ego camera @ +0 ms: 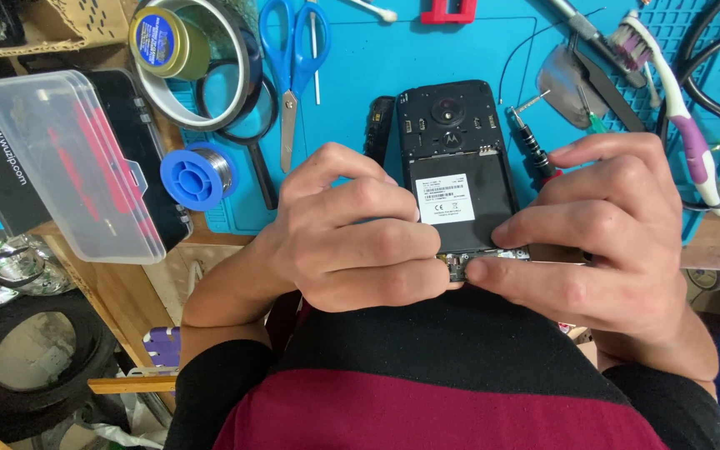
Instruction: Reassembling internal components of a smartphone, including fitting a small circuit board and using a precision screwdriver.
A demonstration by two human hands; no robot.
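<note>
2 hands hold an open black phone over a blue mat.

The left hand point(352, 229) is curled shut around the phone point(457, 171) on its left side. The right hand point(606, 229) grips the right side, its fingertips point(481, 269) pinching the bottom edge, where small parts show. The phone's back cover is off. It sits near the front edge of the blue mat point(427, 58) on a wooden bench point(127, 292). Scissors point(292, 58), a toothbrush point(677, 100) and a clear plastic box point(72, 167) lie around it.
</note>
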